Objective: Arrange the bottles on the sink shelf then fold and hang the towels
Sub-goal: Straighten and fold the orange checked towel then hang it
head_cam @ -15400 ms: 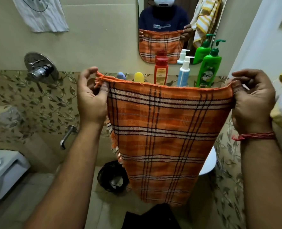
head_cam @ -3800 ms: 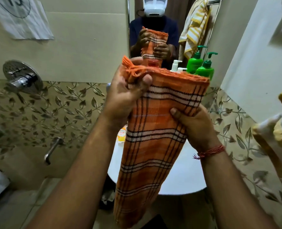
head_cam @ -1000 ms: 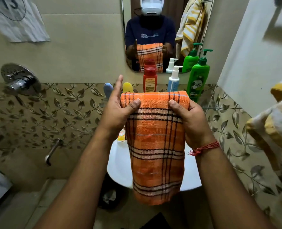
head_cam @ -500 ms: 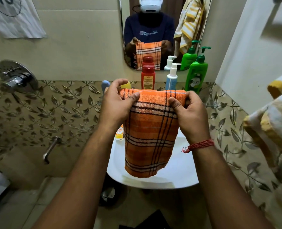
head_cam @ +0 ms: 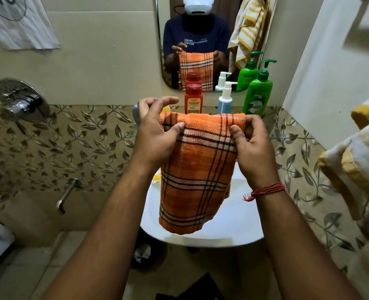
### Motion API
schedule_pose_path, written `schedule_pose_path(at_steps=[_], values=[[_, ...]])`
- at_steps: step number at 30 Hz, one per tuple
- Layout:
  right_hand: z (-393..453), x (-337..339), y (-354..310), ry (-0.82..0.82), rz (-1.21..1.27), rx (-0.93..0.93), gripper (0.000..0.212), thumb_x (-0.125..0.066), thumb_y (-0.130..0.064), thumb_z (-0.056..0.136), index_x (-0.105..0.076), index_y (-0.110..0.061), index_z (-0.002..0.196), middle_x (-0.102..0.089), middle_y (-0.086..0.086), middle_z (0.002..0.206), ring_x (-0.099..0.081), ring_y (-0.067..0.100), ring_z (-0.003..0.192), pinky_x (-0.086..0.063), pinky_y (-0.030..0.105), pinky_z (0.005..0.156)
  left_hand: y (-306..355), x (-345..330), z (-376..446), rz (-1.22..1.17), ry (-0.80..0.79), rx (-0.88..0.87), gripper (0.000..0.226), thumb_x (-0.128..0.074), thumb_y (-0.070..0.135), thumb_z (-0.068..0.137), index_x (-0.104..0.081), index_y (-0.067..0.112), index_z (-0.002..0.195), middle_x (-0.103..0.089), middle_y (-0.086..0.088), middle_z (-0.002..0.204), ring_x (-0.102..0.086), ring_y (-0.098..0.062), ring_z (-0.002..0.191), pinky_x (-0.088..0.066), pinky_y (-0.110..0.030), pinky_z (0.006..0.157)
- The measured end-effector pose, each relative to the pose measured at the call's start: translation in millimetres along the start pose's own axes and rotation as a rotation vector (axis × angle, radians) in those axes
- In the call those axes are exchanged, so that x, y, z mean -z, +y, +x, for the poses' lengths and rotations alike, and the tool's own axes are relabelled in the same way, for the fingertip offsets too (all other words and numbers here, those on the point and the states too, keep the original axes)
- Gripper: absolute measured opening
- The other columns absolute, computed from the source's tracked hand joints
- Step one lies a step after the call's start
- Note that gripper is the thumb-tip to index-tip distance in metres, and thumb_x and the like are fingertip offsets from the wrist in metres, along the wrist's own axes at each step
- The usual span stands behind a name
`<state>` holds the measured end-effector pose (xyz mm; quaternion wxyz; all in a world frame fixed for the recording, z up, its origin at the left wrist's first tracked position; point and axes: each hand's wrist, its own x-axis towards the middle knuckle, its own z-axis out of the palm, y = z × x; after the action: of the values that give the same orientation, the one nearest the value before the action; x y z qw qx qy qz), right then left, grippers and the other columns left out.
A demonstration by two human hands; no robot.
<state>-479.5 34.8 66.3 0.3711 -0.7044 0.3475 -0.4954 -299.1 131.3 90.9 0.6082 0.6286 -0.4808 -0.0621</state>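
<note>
Folded orange plaid cotton towel [head_cam: 197,169] at centre over white round sink [head_cam: 233,230], left hand [head_cam: 155,135] at nine o'clock pinching its top edge with thumb, other fingers loosely spread, right hand [head_cam: 252,146] at three o'clock curled round its top corner

Cream wall [head_cam: 105,68] above a band of leaf-patterned tiles [head_cam: 88,146]. A mirror [head_cam: 231,22] hangs over the white basin [head_cam: 233,230]. A chrome valve [head_cam: 21,100] and spout [head_cam: 66,195] sit left.

The towel [head_cam: 197,169] is coarse woven cloth; the bottles [head_cam: 257,94] are glossy plastic; the sink [head_cam: 233,230] is smooth and glossy; the tap [head_cam: 67,194] is shiny metal.
</note>
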Motion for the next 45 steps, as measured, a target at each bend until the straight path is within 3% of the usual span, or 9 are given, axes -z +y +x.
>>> schedule_pose_path(at_steps=[4,8,15,23,29,36,39,42,45], values=[[2,3,5,-0.175,0.262,-0.189,0.046,-0.068,-0.021,0.092,-0.044,-0.022,0.131,-0.069,0.005,0.114,-0.069,0.024,0.104,-0.058,0.054,0.088,0,-7,1,0.115,0.052,-0.021,0.043,-0.074,0.013,0.087,-0.060,0.033,0.123,-0.033,-0.003,0.134,-0.052,-0.025,0.123,-0.060,-0.035,0.092],[-3,7,7,-0.290,0.210,-0.133,0.082,-0.073,-0.001,0.083,-0.030,-0.027,0.148,-0.064,0.005,0.119,-0.065,0.020,0.112,-0.053,0.047,0.099,-4,-3,2,0.097,-0.054,0.072,0.045,-0.076,0.011,0.085,-0.061,0.033,0.122,-0.032,-0.002,0.135,-0.051,-0.021,0.123,-0.055,-0.038,0.101],[-6,1,10,-0.137,-0.329,0.066,0.057,-0.073,-0.014,0.086,-0.049,-0.018,0.137,-0.058,0.002,0.123,-0.055,0.017,0.111,-0.049,0.033,0.096,3,6,-5,0.243,-0.279,0.074,0.057,-0.070,-0.002,0.087,-0.057,0.020,0.137,-0.044,0.001,0.132,-0.046,-0.009,0.124,-0.039,-0.031,0.116],[-4,9,19,-0.071,-0.357,0.135,0.035,-0.075,-0.024,0.085,-0.059,-0.018,0.114,-0.061,-0.002,0.106,-0.058,0.017,0.097,-0.053,0.034,0.082,2,-12,-3,0.408,-0.203,0.010,0.043,-0.064,0.003,0.093,-0.059,0.019,0.133,-0.047,0.006,0.127,-0.047,-0.007,0.117,-0.042,-0.025,0.104],[3,17,24,0.003,-0.322,0.161,0.037,-0.077,-0.023,0.083,-0.063,-0.015,0.115,-0.058,-0.005,0.105,-0.054,0.011,0.095,-0.045,0.023,0.081,-2,-17,3,0.442,-0.419,0.046,0.065,-0.074,0.014,0.088,-0.048,0.025,0.146,-0.037,0.004,0.133,-0.041,-0.012,0.126,-0.035,-0.026,0.111],[13,28,24,0.093,-0.506,0.218,0.031,-0.079,-0.033,0.080,-0.065,-0.016,0.102,-0.048,0.002,0.107,-0.052,0.020,0.099,-0.053,0.035,0.078,-13,-47,23,0.652,-0.134,-0.169,0.040,-0.061,-0.002,0.084,-0.069,0.024,0.113,-0.040,0.002,0.110,-0.032,-0.013,0.106,-0.042,-0.036,0.092],[22,32,12,0.110,-0.514,0.244,0.029,-0.076,-0.031,0.083,-0.060,-0.016,0.101,-0.051,0.000,0.111,-0.053,0.017,0.099,-0.047,0.026,0.073,-16,-60,39,0.587,0.000,-0.211,0.032,-0.064,0.006,0.084,-0.071,0.029,0.105,-0.035,0.000,0.113,-0.030,-0.015,0.107,-0.035,-0.029,0.090],[36,33,-7,0.146,-0.555,0.256,0.027,-0.073,-0.030,0.087,-0.050,-0.020,0.098,-0.057,-0.002,0.093,-0.054,0.017,0.081,-0.037,0.025,0.058,-15,-73,70,0.470,0.032,-0.310,0.031,-0.065,0.012,0.082,-0.071,0.031,0.105,-0.036,-0.002,0.113,-0.035,-0.017,0.106,-0.039,-0.029,0.091],[52,38,-34,0.224,-0.629,0.294,0.028,-0.073,-0.030,0.087,-0.048,-0.020,0.097,-0.055,-0.002,0.089,-0.052,0.016,0.077,-0.036,0.023,0.060,-5,-83,107,0.370,0.006,-0.405,0.027,-0.067,0.020,0.083,-0.070,0.031,0.107,-0.036,-0.002,0.110,-0.044,-0.019,0.101,-0.047,-0.031,0.084]])
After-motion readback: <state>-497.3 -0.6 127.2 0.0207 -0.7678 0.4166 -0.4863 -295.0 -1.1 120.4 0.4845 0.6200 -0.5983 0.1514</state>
